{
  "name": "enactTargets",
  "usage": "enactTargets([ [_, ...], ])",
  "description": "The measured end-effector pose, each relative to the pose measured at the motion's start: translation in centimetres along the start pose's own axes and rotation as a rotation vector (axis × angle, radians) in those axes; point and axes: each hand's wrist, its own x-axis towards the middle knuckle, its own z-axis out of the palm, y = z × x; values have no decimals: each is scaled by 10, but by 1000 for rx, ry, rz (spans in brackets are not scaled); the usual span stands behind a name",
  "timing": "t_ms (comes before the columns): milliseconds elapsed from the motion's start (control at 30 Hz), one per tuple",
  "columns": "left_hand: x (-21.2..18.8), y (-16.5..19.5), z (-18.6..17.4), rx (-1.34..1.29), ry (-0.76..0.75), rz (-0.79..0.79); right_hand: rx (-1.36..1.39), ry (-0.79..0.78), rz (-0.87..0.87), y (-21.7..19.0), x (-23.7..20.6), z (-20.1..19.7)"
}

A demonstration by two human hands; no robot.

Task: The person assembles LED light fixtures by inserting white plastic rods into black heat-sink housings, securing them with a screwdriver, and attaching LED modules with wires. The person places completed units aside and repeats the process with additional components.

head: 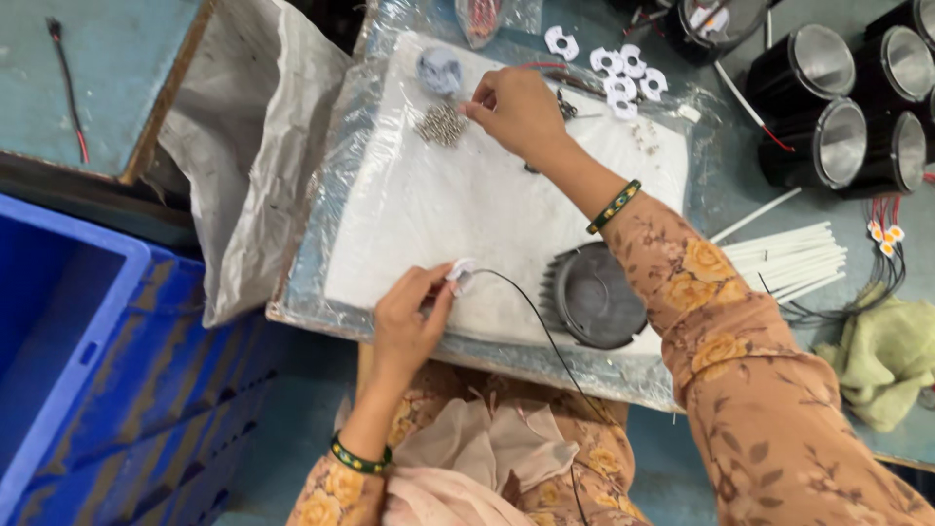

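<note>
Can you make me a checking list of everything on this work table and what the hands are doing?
Surface: white padded board wrapped in plastic, on a blue-grey table.
Job's things: small white part with a black wire; pile of screws; round grey ribbed housing.
Clutter: white cut-out pieces, white tubes, green cloth.
Hands: left hand pinches the white part; right hand reaches to the screws.
Cables: red and black wires at right.
Surroundings: black lamp housings, blue crate, white sack.

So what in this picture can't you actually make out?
- Head view: whether the right hand has a screw from the small pile of screws; too small, fingers cover it.
- White part in the left hand: mostly covered by fingertips.
- Black lamp housings: cut off by the right edge.
</note>
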Motion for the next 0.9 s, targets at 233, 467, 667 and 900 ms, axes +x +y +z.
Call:
enactTargets([
  [233, 3, 3, -1, -17, -13, -28, -67, 0, 15, -3, 4, 4],
  [467, 2, 2, 0, -30, -18, -42, 27, 70, 20, 7, 0, -4],
  [667, 1, 2, 1, -21, -4, -15, 26, 153, -229, -2, 16, -13],
  [900, 2, 4, 0, -8, -6, -18, -88, 207, -353, -1, 34, -15],
])
